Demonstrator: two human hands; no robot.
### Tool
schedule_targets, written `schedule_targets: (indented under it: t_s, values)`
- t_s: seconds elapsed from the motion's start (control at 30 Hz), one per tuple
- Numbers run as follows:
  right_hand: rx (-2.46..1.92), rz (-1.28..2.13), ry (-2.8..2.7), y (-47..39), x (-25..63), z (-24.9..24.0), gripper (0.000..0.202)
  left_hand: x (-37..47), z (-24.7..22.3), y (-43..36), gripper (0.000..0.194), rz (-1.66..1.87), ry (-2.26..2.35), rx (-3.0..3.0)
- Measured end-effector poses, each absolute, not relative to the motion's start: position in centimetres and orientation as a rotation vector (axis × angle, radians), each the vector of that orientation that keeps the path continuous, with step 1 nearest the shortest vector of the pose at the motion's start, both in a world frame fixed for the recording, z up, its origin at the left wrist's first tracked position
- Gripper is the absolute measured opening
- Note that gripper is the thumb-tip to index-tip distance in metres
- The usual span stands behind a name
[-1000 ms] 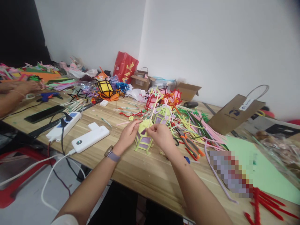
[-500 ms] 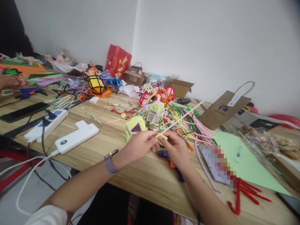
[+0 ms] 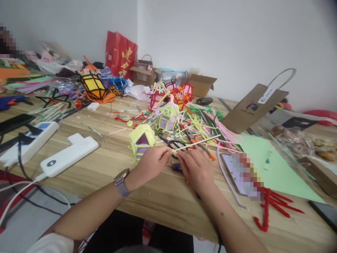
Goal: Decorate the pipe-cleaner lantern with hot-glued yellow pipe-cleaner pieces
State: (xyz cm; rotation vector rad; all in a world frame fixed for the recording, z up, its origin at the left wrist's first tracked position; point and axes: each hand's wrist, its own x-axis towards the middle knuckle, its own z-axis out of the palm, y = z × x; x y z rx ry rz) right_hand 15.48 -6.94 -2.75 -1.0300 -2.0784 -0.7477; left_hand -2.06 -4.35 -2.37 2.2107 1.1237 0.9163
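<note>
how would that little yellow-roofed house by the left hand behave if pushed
The little house would probably feel light, since it looks thinly framed. Its angular sides make rolling unlikely; it may slide or tip instead. The fuzzy-looking roof might squash if pinched.

The red bag (image 3: 120,55) bears gold characters (image 3: 126,58), the upper two reading 建力.

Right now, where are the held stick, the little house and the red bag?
Held stick (image 3: 198,143): head view, middle of its shaft.
Little house (image 3: 142,141): head view, purple front.
Red bag (image 3: 118,55): head view, front face.
</note>
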Motion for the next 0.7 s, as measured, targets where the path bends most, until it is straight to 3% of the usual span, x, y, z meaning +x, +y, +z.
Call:
schedule_targets:
  t_s: [0.17, 0.27, 0.37, 0.53, 0.7]
  values:
    - [-0.986, -0.791, -2.209, -7.4, 15.7, -2.0, 0.022, -2.2, -2.7, -4.9, 0.026, 0.899, 1.186, 2.617]
    - [-1.093, -0.65, -2.281, -7.8, 16.1, -1.1, 0.021, -2.5, -2.5, -5.0, 0.023, 0.736, 1.084, 2.966]
    - [-1.198, -0.157, -2.315, -7.8, 16.6, -0.1, 0.014, -3.2, -2.0, -4.7, 0.02, 0.618, 0.747, 3.191]
    - [-1.135, 0.833, -2.214, -7.5, 17.5, 0.8, 0.021, -4.2, -1.6, -3.8, 0.028, 0.765, 0.332, 3.033]
    - [-1.147, 1.174, -2.028, -7.5, 17.6, 0.7, 0.023, -4.7, -1.3, -3.7, 0.027, 0.855, 0.235, 2.665]
